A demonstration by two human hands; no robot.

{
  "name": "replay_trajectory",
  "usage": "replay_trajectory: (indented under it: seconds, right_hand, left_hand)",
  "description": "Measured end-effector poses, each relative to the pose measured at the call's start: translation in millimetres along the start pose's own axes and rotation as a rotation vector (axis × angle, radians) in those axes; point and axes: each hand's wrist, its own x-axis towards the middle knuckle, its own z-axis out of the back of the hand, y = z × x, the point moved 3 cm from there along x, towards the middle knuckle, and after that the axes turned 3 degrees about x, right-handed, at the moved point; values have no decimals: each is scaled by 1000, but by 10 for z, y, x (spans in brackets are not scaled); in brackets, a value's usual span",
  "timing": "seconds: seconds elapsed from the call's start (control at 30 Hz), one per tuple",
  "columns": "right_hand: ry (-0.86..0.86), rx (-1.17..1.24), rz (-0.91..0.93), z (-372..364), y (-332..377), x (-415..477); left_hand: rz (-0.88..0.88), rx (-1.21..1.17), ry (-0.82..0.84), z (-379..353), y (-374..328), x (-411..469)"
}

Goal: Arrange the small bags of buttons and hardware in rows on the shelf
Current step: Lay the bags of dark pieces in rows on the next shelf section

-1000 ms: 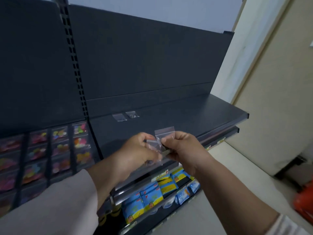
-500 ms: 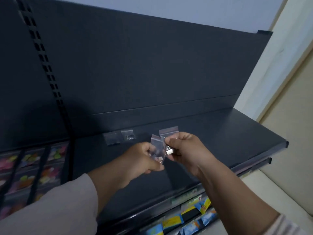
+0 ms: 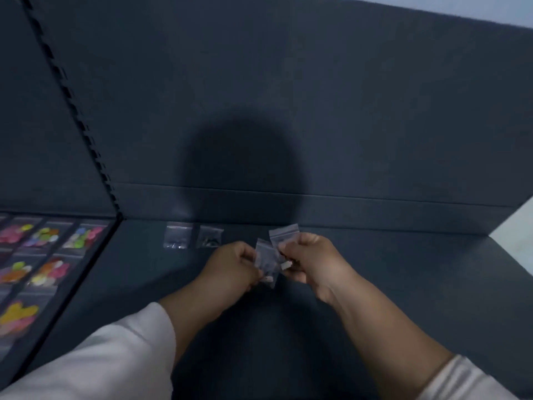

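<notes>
Two small clear bags lie side by side at the back of the dark shelf [image 3: 403, 284]: one bag [image 3: 178, 236] on the left, another bag [image 3: 210, 236] just right of it. Above the shelf's middle, my left hand [image 3: 233, 268] pinches a clear bag [image 3: 266, 262] with small pale pieces in it. My right hand [image 3: 310, 261] grips a second clear bag [image 3: 282, 233], whose top sticks up above my fingers. The two held bags overlap between my hands.
The neighbouring shelf section on the left holds rows of bags of coloured buttons [image 3: 46, 255]. A slotted upright [image 3: 86, 134] separates the two sections. The dark back panel [image 3: 288, 96] rises behind the shelf.
The view has moved closer and over the shelf, so the lower shelves have dropped out of sight. My hands have moved forward with the two bags, nearer the two laid bags.
</notes>
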Motion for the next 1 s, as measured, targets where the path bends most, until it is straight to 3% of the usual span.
replay_trajectory:
  seconds: [0.23,0.33,0.43,0.53,0.63,0.73,0.83,0.93,1.0]
  right_hand:
    - [0,-160,57,51,-46,345]
    - [-46,-250,168,109,-50,420]
    - [-49,-276,166,176,-93,487]
    - [-33,-295,166,216,-101,519]
    - [-14,-300,168,241,-76,534]
    - [-103,-588,233,323,-63,579]
    - [-186,-937,520,339,-20,460]
    - [-59,-1123,770,262,-162,309]
    - [54,-1263,781,222,-332,260]
  left_hand:
    - [-23,270,-180,-37,65,248]
    - [-60,520,-250,-18,75,233]
    - [-190,743,-337,-28,96,189]
    - [-418,956,-211,-148,156,113]
    - [-451,1106,-109,-219,209,63]
    - [-371,1146,-6,-282,245,93]
    - [-372,1205,-51,-251,210,184]
    - [-341,1237,-63,-224,218,240]
    - [-342,1222,-84,-189,260,230]
